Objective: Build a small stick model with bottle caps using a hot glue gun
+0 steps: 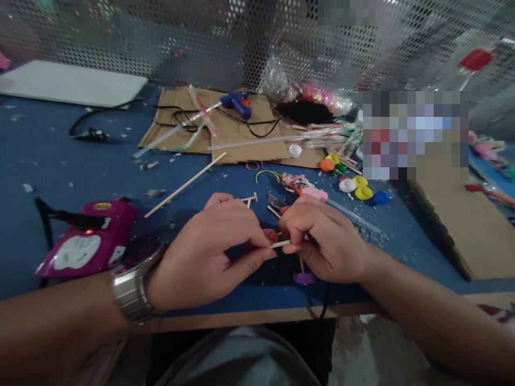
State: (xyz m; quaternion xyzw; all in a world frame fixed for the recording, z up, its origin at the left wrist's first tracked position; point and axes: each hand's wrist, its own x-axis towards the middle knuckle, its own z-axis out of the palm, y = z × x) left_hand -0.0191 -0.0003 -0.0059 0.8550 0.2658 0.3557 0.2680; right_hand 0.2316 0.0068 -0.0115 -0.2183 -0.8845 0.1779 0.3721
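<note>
left hand and right hand both pinch a thin wooden stick, fingers narrow on it, over the blue table. purple disc seems already on a short stick below; can't tell if joined to the held one. looks part-built; long stick and coloured caps lie loose, likely left to use.

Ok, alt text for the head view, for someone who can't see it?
A left hand with a metal-banded watch and a right hand pinch a thin wooden stick between them above a cluttered blue table. Behind, a blue glue gun lies on cardboard, small coloured cups to its right; a purple box with a black plug sits at left.
</note>
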